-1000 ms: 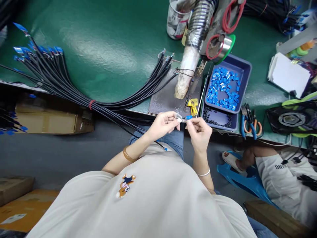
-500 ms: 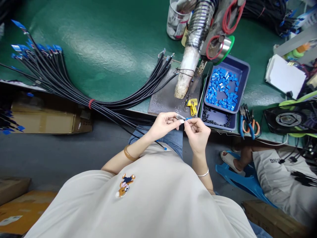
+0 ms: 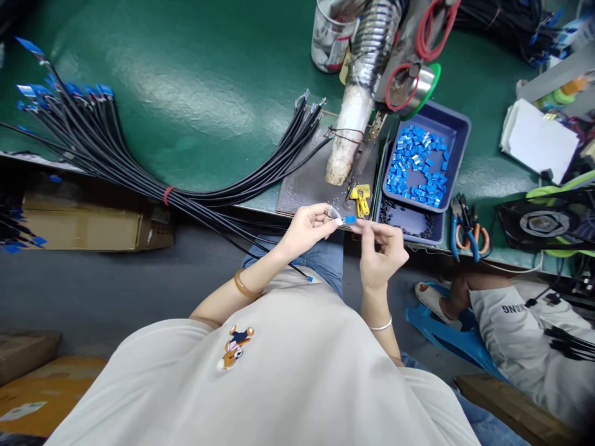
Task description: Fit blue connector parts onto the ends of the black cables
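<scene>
My left hand (image 3: 309, 229) is closed, pinching a cable end between thumb and fingers. A blue connector (image 3: 349, 219) sticks out to the right of those fingertips, with thin wires just visible behind it. My right hand (image 3: 383, 251) is just right of the connector, thumb and index finger apart, and nothing shows between them. A black cable (image 3: 300, 271) with a blue tip crosses my lap below the left hand. Beyond the hands, a yellow clip (image 3: 361, 199) rests on a dark plate (image 3: 297, 192) at the bench edge.
A bundle of black cables (image 3: 209, 197), tied with a red band, lies across the bench (image 3: 186, 56) at left. A duct nozzle (image 3: 344, 142) hangs ahead. On the right are a tray (image 3: 458, 133) of blue connectors, pliers (image 3: 465, 232), a fan (image 3: 534, 220) and a seated person (image 3: 515, 322).
My right hand has moved off the blue connector, a little to the right, and its fingers have parted. The connector now shows fully, while the left hand keeps its grip.
</scene>
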`<control>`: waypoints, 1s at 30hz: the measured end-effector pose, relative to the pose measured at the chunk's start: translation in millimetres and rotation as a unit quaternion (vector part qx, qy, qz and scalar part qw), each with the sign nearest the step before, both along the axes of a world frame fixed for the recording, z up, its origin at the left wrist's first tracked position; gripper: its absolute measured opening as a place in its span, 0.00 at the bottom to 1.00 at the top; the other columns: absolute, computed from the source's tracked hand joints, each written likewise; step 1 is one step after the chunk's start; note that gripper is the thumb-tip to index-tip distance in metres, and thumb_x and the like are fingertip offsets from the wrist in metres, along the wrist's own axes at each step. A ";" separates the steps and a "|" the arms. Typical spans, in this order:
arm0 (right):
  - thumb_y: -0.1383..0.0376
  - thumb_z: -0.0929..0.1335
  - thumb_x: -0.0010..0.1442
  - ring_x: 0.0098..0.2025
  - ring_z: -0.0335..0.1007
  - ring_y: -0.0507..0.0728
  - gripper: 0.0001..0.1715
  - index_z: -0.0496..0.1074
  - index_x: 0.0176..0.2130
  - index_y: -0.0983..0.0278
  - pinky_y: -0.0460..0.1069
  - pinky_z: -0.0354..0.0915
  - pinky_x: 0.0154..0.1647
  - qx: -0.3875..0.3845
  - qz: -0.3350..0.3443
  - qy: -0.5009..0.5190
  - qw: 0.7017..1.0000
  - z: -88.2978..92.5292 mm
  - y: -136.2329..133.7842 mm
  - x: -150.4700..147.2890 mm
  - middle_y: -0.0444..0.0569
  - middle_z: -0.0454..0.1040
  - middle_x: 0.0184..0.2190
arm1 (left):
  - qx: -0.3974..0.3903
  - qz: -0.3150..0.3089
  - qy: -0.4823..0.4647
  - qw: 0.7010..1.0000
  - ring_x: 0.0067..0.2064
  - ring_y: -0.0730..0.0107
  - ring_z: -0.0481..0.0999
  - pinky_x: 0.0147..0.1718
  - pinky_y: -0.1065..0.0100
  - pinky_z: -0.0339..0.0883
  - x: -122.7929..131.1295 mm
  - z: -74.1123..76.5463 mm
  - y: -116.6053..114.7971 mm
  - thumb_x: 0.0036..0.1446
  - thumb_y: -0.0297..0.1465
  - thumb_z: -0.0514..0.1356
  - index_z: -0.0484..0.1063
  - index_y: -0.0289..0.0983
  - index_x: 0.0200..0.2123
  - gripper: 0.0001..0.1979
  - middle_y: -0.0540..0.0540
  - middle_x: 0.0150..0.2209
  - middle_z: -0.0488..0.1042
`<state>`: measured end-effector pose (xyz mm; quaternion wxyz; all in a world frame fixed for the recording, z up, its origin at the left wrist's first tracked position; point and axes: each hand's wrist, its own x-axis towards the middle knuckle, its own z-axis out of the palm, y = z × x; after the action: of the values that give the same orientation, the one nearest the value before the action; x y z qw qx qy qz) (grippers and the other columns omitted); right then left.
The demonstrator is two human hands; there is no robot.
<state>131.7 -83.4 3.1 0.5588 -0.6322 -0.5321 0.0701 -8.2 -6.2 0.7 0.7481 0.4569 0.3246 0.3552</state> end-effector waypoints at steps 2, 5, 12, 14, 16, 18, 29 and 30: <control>0.69 0.70 0.62 0.44 0.81 0.55 0.05 0.74 0.40 0.61 0.49 0.77 0.44 0.009 0.033 -0.083 0.996 -3.8 3.3 -0.1 0.47 0.82 0.41 | -0.005 0.000 -0.013 1.000 0.20 0.85 0.58 0.19 0.77 0.50 1.1 -1.3 2.0 0.50 0.38 0.69 0.71 0.32 0.30 0.15 0.56 0.20 0.64; 0.71 0.70 0.62 0.47 0.81 0.55 0.08 0.75 0.42 0.60 0.50 0.77 0.48 0.023 0.046 -0.114 0.992 -8.2 7.7 -0.2 0.48 0.82 0.44 | 0.001 0.006 -0.029 1.000 0.20 0.86 0.54 0.19 0.77 0.47 3.1 -2.7 5.5 0.50 0.38 0.68 0.72 0.31 0.31 0.15 0.57 0.19 0.62; 0.65 0.69 0.64 0.38 0.81 0.54 0.10 0.76 0.47 0.60 0.50 0.78 0.42 -0.036 0.023 -0.074 0.996 -1.9 7.6 4.9 0.47 0.82 0.38 | -0.036 0.012 -0.017 0.999 0.18 0.85 0.52 0.18 0.76 0.42 5.5 -0.5 11.4 0.49 0.37 0.68 0.70 0.33 0.29 0.14 0.58 0.17 0.59; 0.64 0.69 0.64 0.37 0.80 0.54 0.08 0.77 0.44 0.60 0.51 0.77 0.41 -0.057 0.040 -0.081 0.994 1.8 7.0 6.4 0.47 0.82 0.36 | -0.036 0.012 -0.017 0.999 0.17 0.85 0.52 0.17 0.76 0.42 5.6 -0.3 12.0 0.49 0.37 0.68 0.70 0.34 0.29 0.14 0.58 0.16 0.59; 0.65 0.69 0.64 0.36 0.80 0.54 0.07 0.78 0.42 0.60 0.51 0.76 0.41 -0.068 0.045 -0.081 0.993 4.0 5.9 6.8 0.46 0.82 0.34 | -0.034 0.012 -0.016 0.999 0.17 0.85 0.52 0.17 0.76 0.42 5.6 -0.5 12.4 0.50 0.37 0.68 0.70 0.33 0.29 0.13 0.58 0.16 0.59; 0.64 0.68 0.65 0.32 0.79 0.53 0.07 0.78 0.40 0.60 0.50 0.75 0.37 -0.079 0.039 -0.057 0.995 4.6 3.8 6.1 0.45 0.81 0.32 | -0.033 0.013 -0.012 0.999 0.17 0.85 0.52 0.17 0.76 0.43 5.6 -1.1 12.7 0.50 0.37 0.67 0.70 0.33 0.29 0.13 0.58 0.16 0.59; 0.63 0.66 0.67 0.25 0.77 0.50 0.08 0.69 0.47 0.60 0.46 0.74 0.29 -0.049 0.011 0.081 0.995 6.4 2.5 1.3 0.44 0.81 0.34 | -0.026 0.016 -0.007 1.000 0.17 0.85 0.54 0.17 0.77 0.45 5.9 -3.2 13.2 0.53 0.33 0.65 0.70 0.34 0.30 0.09 0.58 0.15 0.60; 0.64 0.67 0.66 0.30 0.80 0.52 0.06 0.70 0.44 0.60 0.47 0.76 0.34 -0.044 0.012 0.053 0.998 5.5 5.1 1.0 0.45 0.82 0.36 | -0.028 0.016 -0.009 0.999 0.17 0.85 0.55 0.17 0.77 0.46 6.2 -2.9 13.4 0.52 0.33 0.65 0.70 0.34 0.30 0.09 0.58 0.15 0.60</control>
<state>132.7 -78.3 8.6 0.5573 -0.6449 -0.5056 0.1335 -2.0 7.2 -2.2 0.7578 0.4268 0.3350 0.3624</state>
